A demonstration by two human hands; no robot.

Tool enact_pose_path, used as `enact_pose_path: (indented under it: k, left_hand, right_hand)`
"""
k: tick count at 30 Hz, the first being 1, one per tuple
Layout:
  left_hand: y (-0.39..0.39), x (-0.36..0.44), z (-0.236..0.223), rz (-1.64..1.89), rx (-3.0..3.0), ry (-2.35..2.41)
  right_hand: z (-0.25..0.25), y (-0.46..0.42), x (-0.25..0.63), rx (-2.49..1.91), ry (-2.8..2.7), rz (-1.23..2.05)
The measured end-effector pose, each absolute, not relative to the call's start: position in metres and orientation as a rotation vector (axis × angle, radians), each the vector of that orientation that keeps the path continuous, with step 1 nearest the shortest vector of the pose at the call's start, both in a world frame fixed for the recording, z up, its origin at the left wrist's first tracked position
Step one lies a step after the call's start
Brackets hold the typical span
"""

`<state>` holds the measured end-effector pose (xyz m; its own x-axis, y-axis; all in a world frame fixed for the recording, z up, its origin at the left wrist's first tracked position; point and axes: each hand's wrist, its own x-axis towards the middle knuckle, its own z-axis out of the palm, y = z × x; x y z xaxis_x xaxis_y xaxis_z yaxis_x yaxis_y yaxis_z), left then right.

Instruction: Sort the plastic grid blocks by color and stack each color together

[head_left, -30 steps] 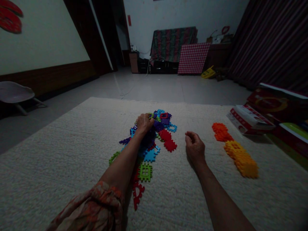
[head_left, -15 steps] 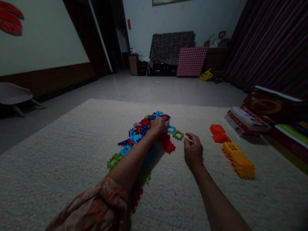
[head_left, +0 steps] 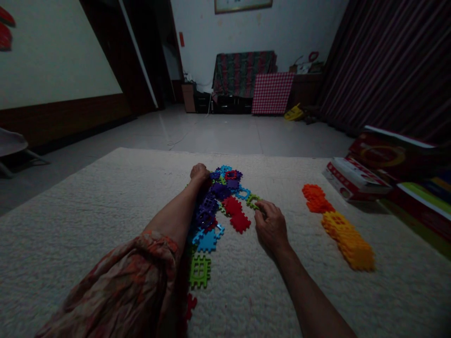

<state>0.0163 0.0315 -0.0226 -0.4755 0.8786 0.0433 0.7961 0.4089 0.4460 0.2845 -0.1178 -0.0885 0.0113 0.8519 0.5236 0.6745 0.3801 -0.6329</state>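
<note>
Flat plastic interlocking blocks with notched edges lie in a loose pile on the mat. Purple blocks [head_left: 207, 206] fill its middle, with red blocks [head_left: 240, 221] on the right and blue blocks [head_left: 207, 240] nearer me. Closer still lies a green window block [head_left: 200, 271]. My left hand [head_left: 199, 172] is curled at the pile's far left edge; whatever its fingers hold is hidden. At the right edge, my right hand [head_left: 272, 226] has thumb and fingers closed on a green frame block [head_left: 252, 201], beside a light blue frame block [head_left: 243, 193].
Orange blocks [head_left: 316, 198] and a leaning row of yellow blocks [head_left: 348, 241] lie on the pale mat [head_left: 105, 220] to the right. Beyond them are a white-and-red box [head_left: 355, 180] and larger boxes [head_left: 391, 152]. A chair [head_left: 14, 143] stands at far left.
My left hand has moved left across the pile to its far left edge, uncovering purple and red blocks. My right hand has shifted left onto the green frame block. The view has turned slightly right.
</note>
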Motion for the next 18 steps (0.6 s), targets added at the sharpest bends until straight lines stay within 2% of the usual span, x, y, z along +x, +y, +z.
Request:
enact_pose_path:
  k: [7,18]
  left_hand:
    - [0.035,0.02,-0.02,0.435,1.515,2.47]
    - [0.043,0.009,-0.027,0.366,1.596,2.367]
  right_hand:
    - [-0.089,-0.121,0.281,-1.338,-1.814,0.207]
    - [-0.088,-0.119,0.281,-1.359,-1.789,0.185]
